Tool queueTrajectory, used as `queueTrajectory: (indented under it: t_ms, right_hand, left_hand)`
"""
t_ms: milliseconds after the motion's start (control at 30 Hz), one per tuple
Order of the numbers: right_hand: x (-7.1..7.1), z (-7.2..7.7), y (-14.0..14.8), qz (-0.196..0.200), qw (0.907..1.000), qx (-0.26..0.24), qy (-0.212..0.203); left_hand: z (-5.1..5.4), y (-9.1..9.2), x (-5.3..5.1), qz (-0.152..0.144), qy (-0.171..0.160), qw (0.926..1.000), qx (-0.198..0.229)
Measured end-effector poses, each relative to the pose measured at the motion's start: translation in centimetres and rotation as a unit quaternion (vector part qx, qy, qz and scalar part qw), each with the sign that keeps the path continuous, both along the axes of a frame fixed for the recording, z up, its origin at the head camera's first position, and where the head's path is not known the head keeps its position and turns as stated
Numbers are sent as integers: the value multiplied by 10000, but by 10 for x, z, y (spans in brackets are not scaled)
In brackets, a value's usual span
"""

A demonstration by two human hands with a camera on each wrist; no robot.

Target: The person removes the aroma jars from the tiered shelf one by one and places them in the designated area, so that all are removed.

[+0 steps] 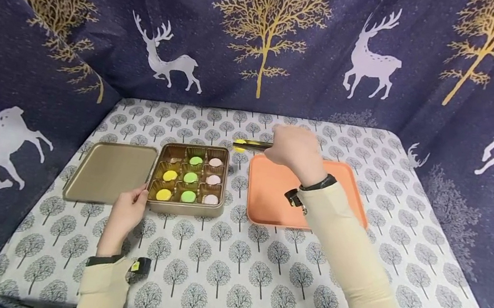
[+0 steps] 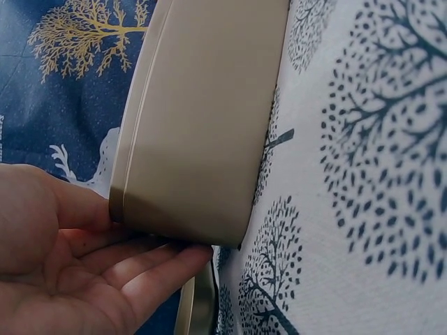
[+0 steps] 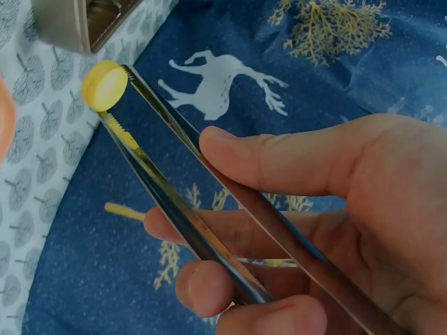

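Tree-patterned tablecloth; compartmented tin, touched at its left side by extended fingers of left hand; yellow disc, clamped near tin in tweezers gripped by right hand.

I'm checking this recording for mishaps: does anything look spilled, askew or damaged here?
Nothing stands out: the gold lid lies flat left of the box, the discs sit inside it, and the tweezers in the right hand pinch a yellow disc.
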State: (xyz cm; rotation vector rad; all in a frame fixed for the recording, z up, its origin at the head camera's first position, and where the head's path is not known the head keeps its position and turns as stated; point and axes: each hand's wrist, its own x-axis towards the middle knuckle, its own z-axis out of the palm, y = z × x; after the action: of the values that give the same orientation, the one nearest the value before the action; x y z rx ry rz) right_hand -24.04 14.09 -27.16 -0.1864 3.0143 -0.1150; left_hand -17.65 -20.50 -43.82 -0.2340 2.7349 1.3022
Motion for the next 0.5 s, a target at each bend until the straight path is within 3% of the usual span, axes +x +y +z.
queueTrajectory:
  t_ms: [500]
  right_hand:
    - [-1, -21, 33, -326, 9980, 384, -375]
  left_hand:
    - [0, -1, 0, -40, 16, 10000, 43]
